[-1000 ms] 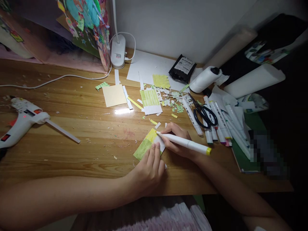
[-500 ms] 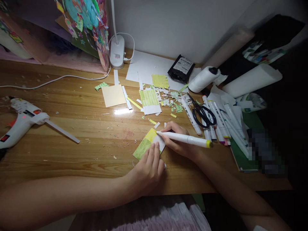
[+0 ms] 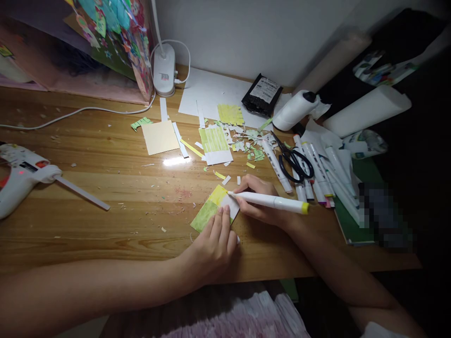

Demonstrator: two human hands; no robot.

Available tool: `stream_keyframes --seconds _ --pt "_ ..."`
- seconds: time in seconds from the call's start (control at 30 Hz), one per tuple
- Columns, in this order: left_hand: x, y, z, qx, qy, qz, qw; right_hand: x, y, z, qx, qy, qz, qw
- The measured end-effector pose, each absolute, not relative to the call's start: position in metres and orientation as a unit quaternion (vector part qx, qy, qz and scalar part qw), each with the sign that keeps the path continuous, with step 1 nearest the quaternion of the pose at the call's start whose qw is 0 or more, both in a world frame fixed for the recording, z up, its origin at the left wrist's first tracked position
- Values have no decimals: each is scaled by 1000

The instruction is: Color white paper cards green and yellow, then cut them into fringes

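Note:
My right hand (image 3: 259, 199) is closed round a white marker (image 3: 276, 202) with a yellow end. The marker's tip touches the upper part of a small paper card (image 3: 206, 215), which is green at the lower left, yellow at the top and white at the right. My left hand (image 3: 214, 244) presses on the card with its fingers together and stretched out flat. Part of the card's lower right is hidden under those fingers. A small white end of something shows beside my left hand, too little to name.
Paper scraps and a striped green card (image 3: 215, 143) lie behind the hands. Black scissors (image 3: 295, 163) rest on several markers at the right. A glue gun (image 3: 26, 176) lies at the left, a lamp base (image 3: 164, 70) and black packet (image 3: 262, 95) at the back.
The whole view has shifted slightly, so most things appear a little further left and up. Both hands keep their hold, and the yellow area by the marker's tip looks slightly larger.

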State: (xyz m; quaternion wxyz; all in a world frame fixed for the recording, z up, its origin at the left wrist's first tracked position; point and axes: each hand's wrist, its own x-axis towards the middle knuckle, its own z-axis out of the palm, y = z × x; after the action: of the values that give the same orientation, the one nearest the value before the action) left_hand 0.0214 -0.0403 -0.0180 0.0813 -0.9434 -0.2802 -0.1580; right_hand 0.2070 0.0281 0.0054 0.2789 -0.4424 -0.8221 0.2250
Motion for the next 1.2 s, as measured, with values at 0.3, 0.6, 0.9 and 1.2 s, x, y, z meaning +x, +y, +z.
stream_keyframes --seconds 0.3,0.6,0.9,1.2 --pt "21 -37 -16 -945 -275 -161 75 211 26 4 -403 -840 195 306" --pt "17 -36 -13 -952 -261 -156 20 206 20 2 -381 -849 199 308" --pt "19 -36 -14 -953 -236 -179 69 207 20 2 -394 -848 190 300" --pt "20 -37 -14 -952 -236 -180 70 204 20 4 -413 -836 199 301"
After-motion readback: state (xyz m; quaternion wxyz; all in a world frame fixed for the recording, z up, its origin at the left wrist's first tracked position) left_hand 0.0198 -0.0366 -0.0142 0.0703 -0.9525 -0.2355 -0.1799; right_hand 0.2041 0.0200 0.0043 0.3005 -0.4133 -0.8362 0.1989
